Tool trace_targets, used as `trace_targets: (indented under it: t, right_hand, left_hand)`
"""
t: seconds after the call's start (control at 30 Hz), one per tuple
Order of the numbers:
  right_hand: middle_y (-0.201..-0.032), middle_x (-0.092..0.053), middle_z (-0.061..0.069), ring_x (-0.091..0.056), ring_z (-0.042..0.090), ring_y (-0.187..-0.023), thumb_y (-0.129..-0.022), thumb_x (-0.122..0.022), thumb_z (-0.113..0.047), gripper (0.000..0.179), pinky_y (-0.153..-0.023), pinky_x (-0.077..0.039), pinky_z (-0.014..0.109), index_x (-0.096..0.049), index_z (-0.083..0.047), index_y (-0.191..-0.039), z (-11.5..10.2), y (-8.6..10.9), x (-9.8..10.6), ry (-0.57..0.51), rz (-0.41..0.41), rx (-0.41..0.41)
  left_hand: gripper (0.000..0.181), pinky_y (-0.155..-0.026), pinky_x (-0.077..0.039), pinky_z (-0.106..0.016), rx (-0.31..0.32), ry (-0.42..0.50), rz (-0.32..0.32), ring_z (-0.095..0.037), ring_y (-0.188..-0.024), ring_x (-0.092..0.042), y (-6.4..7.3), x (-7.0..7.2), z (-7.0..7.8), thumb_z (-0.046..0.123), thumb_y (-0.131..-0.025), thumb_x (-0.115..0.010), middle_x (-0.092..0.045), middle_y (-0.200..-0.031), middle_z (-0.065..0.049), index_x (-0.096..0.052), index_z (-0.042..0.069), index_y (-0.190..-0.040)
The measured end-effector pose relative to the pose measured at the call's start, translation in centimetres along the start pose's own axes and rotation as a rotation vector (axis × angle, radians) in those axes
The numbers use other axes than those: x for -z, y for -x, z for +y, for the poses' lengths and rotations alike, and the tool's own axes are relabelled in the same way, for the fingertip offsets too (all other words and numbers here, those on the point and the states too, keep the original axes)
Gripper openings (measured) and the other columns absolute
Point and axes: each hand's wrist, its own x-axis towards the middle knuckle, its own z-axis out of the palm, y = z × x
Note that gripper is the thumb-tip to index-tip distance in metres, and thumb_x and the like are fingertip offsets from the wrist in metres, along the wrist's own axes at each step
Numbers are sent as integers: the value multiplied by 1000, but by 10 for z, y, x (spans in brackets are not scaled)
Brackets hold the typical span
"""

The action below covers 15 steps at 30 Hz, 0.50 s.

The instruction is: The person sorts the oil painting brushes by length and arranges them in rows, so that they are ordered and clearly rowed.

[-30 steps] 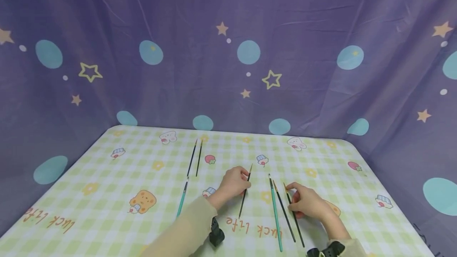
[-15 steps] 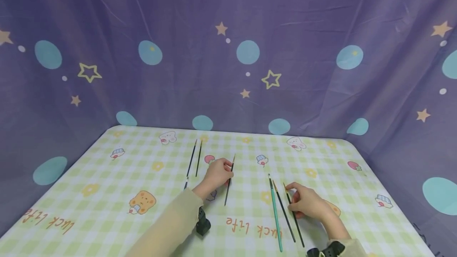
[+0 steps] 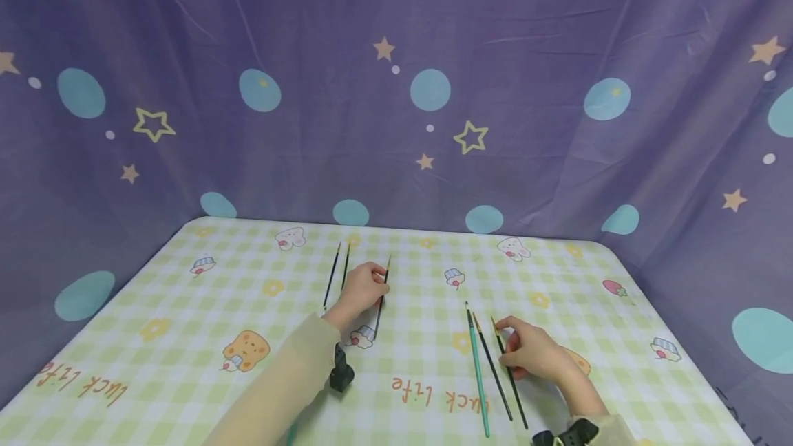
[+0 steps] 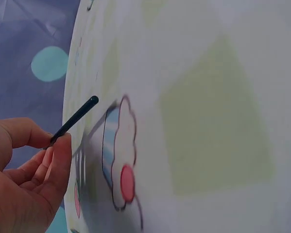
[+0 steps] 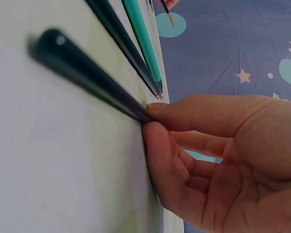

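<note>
Filling the bkgd is a purple curtain (image 3: 347, 129) w/ stars & blue dots, and below it you've got a green-and-white checked tablecloth (image 3: 427, 322) w/ cartoon prints. Your beige sleeves (image 3: 266, 398) show at the bottom edge, the L one reaching farther in. Your R hand (image 3: 531, 349) is R of centre, grip narrow: thumb + fingertip pinch the R dark brush (image 3: 514, 387), bristle end pointing away from you; can't tell if it's off the cloth. Your L hand (image 3: 361, 289) is L of centre & farther out, also a narrow pinch, on the L dark brush (image 3: 381, 308), bristles away from you too; in the L wrist view its handle end is up off the cloth, apart from its shadow. Ea. wrist wears a black strap (image 3: 339, 370). A long teal brush (image 3: 478, 384) lies L of your R hand, w/ a spare dark brush (image 3: 494, 367) btwn it and the R dark brush, all 3 roughly parallel. A pair of dark brushes (image 3: 332, 274) lies side by side toward the far edge, the R one part-hidden by your L hand. Cupcake print (image 3: 362, 337) is by the L dark brush's handle end. Just a bit of a teal handle (image 3: 292, 433) pokes out by your L sleeve.
</note>
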Motion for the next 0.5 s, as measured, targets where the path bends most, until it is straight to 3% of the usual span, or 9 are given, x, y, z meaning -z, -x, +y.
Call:
trace_targets:
  t: [0.5]
  right_hand:
    - [-73,-53,6,-55,16,-50,-74,-68,-2,50,-49,-48,30,-49,-4,-120,0,-2,-2,-4,10,-24]
  left_hand:
    - [30,-46,-48,-25,-13,-53,16,-13,-46,-54,-22,23,-8,5,-80,-59,-62,-87,-11,-58,0,-110]
